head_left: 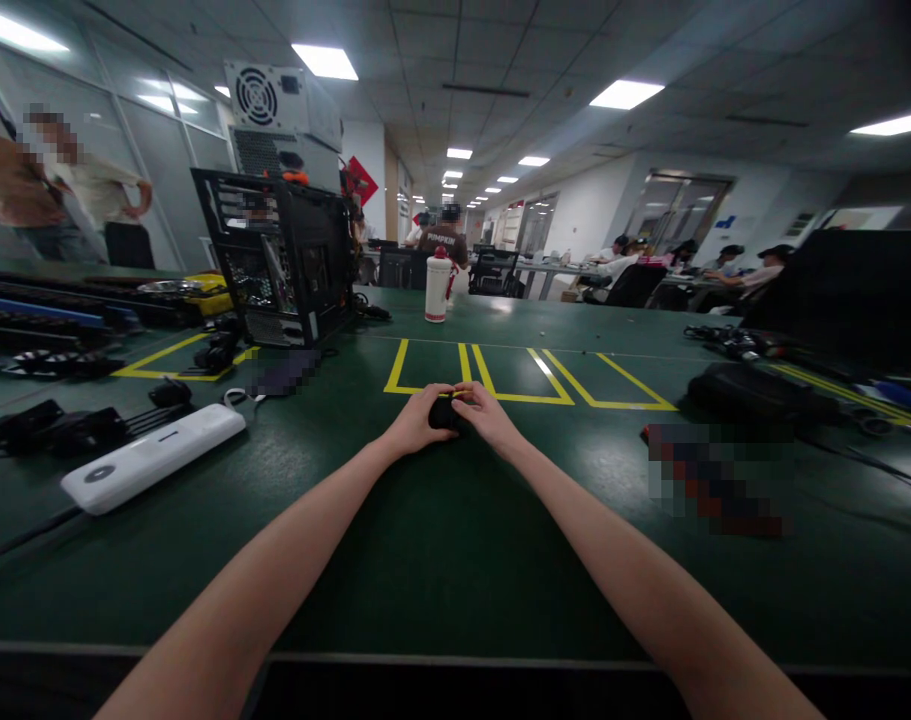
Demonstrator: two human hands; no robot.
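Note:
A small black object with a bit of yellow at its top rests between my hands, low over the green table. My left hand is wrapped round its left side, fingers over the top and thumb below. From the right, my right hand pinches at its top edge near the yellow part. The fingertips of both hands almost meet there. Just beyond them runs a row of yellow tape outlines on the tabletop.
At the left lie a white power strip and black cables; behind stands an open black computer case. A white bottle with a red lid stands farther back. To the right are a black bag and a blurred orange-and-dark item.

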